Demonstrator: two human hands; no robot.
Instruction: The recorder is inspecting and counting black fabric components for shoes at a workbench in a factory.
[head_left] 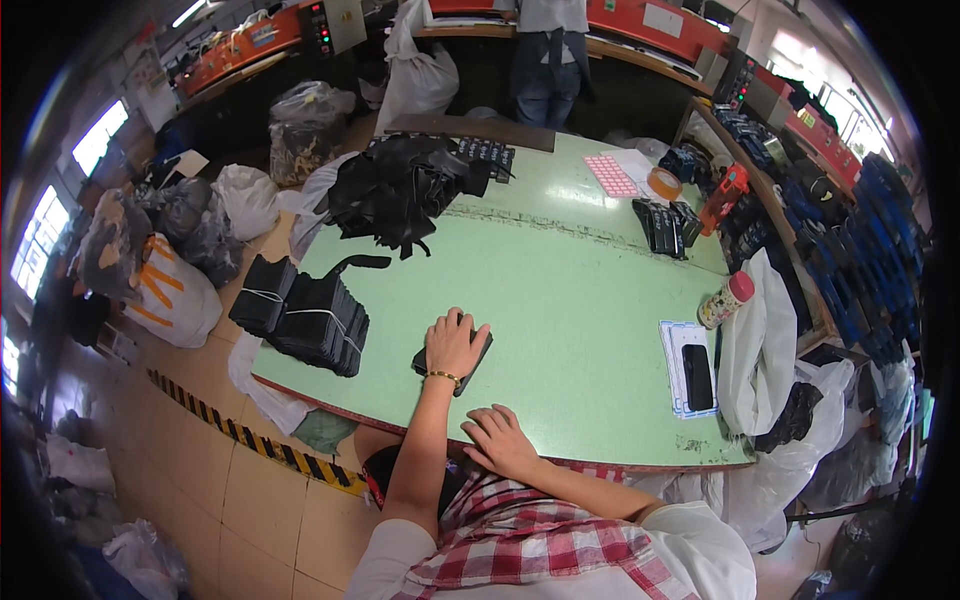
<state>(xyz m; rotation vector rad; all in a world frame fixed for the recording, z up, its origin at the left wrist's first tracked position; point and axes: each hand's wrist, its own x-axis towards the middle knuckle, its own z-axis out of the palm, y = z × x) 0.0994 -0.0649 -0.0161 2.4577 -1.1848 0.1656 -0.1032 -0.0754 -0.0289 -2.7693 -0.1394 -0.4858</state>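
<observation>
My left hand [454, 346] lies over a small stack of flat black pieces [476, 362] near the table's front edge, its fingers curved over the far end. Most of the stack is hidden beneath the hand. My right hand [500, 443] rests at the front edge of the green table [570, 350], fingers spread and holding nothing. To the left stand tied bundles of black pieces [325, 318], bound with pale bands. A single black strip [362, 262] sticks out behind them. Farther back is a loose heap of black pieces [395, 190].
On the right are a phone [697, 377] on papers, a patterned bottle [725, 300] with a pink cap, and a white bag [760, 345]. Tape [664, 183], black packs [662, 228] and a red-orange bottle [724, 200] sit farther back. A person [548, 60] stands beyond the table.
</observation>
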